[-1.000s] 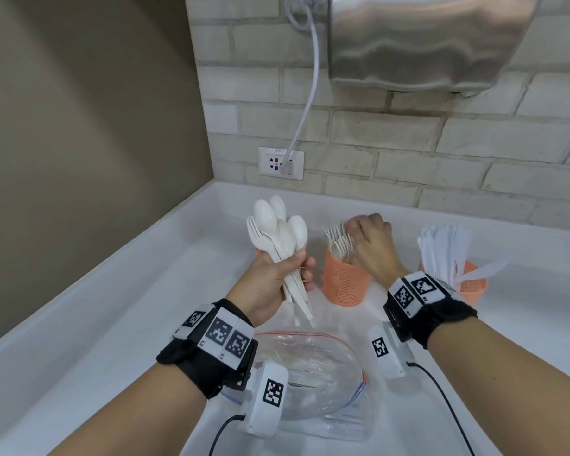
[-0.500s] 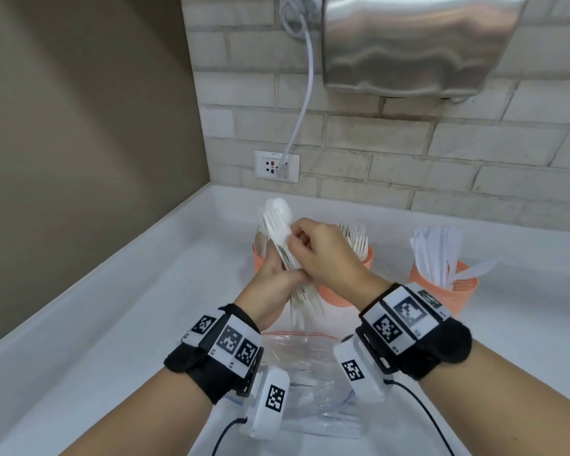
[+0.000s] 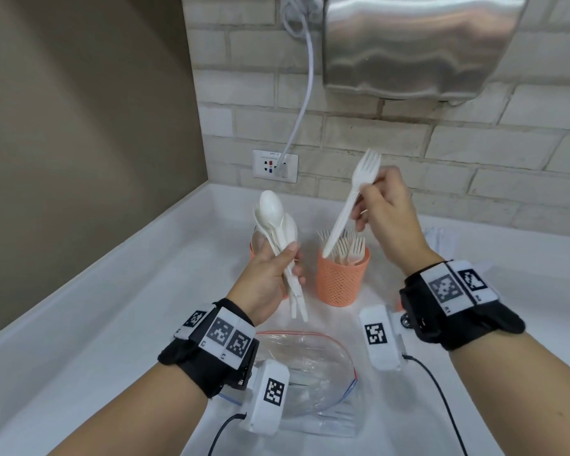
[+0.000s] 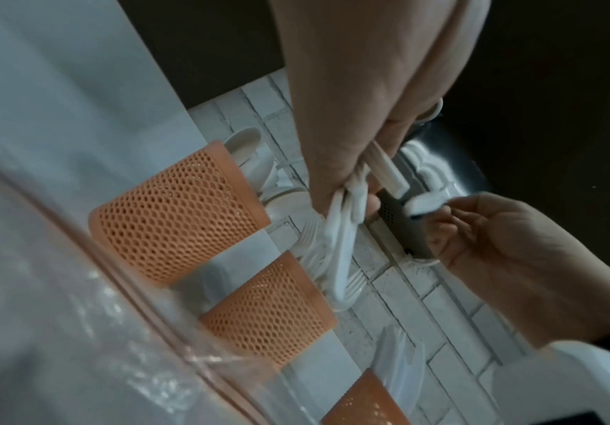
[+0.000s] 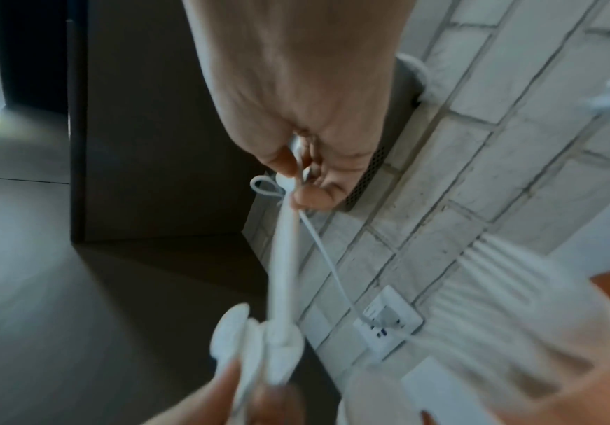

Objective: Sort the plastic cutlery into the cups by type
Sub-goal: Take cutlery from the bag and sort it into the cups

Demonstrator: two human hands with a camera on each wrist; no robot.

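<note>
My left hand (image 3: 288,263) grips a bundle of white plastic spoons (image 3: 274,222) by the handles, bowls up. It hides most of the left orange mesh cup (image 3: 253,250), which holds spoons (image 4: 245,149). My right hand (image 3: 366,194) pinches one white fork (image 3: 354,195), tines up, its handle end just above the middle orange cup (image 3: 342,281) full of forks. In the right wrist view the fork (image 5: 284,258) runs down from my fingers (image 5: 310,198). White knives (image 3: 441,238) show behind my right wrist; their orange cup (image 4: 365,402) appears in the left wrist view.
A clear zip bag (image 3: 310,366) lies on the white counter (image 3: 112,324) in front of the cups. Behind them is a brick wall with a socket (image 3: 274,166), a white cable (image 3: 305,93) and a steel hand dryer (image 3: 418,44). A brown wall closes the left side.
My right hand left the fork cup, reached into the bundle in my left hand, pulled out one fork and lifted it up and right over the fork cup.
</note>
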